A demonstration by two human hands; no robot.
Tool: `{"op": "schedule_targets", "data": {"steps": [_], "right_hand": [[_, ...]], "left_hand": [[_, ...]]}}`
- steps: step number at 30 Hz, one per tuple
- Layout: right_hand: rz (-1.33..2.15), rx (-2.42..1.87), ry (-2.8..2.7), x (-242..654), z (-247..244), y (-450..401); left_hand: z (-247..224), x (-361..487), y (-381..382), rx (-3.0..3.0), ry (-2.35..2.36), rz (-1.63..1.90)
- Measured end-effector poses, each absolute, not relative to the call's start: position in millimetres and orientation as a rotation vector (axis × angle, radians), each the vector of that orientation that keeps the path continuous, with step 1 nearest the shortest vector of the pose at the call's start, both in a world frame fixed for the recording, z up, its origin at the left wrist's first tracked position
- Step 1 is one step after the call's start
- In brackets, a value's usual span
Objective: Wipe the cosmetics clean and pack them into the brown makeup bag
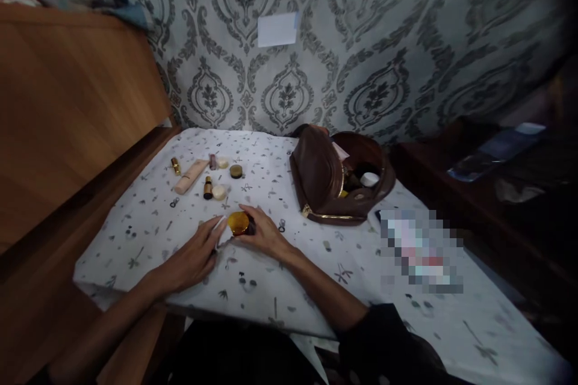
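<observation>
An amber jar [237, 224] is gripped between the thumb and fingers of my right hand [266, 233], just above or on the patterned white cloth. My left hand [194, 255] pinches a white wipe or tissue [223, 233] close against the jar's left side. Beyond my hands lie a peach tube [191, 177], a small dark bottle with a gold top [208, 188], a cream-coloured round pot [219, 192] and an olive-lidded round pot [236, 171]. A small gold item [176, 166] lies farther left.
A brown bag [318, 174] stands unzipped at the back right, with a white-lidded container [369, 179] inside. A blurred-out flat object [422, 251] lies on the right. Wooden furniture [76, 84] borders the left, and a patterned wall [289, 90] rises behind the cloth-covered table [149, 234].
</observation>
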State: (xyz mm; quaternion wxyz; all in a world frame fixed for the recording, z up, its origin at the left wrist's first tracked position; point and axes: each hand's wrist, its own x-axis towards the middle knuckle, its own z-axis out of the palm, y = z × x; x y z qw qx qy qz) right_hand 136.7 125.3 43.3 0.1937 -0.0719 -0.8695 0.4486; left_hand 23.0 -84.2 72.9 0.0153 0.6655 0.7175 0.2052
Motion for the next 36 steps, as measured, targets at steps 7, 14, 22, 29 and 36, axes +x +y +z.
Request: {"op": "schedule_targets", "data": {"steps": [7, 14, 22, 29, 36], "right_hand": [[1.205, -0.103, -2.421, 131.2, 40.2, 129.8], [1.147, -0.084, -2.443, 133.7, 48.1, 126.6], [1.156, -0.175, -2.487, 132.0, 51.0, 128.5], [1.164, -0.193, -2.469, 134.3, 55.4, 128.4], [1.193, -0.126, -2.436, 132.5, 49.2, 128.9]], "left_hand": [[67.0, 11.8, -91.2, 1.957, 2.3, 0.786], [92.7, 39.9, -36.8, 2.216, 2.346, 0.591], [104.3, 43.7, -9.1, 2.057, 2.567, 0.415], [93.4, 22.3, -10.3, 1.672, 2.62, 0.505], [86.0, 20.3, -30.7, 1.546, 2.6, 0.613]]}}
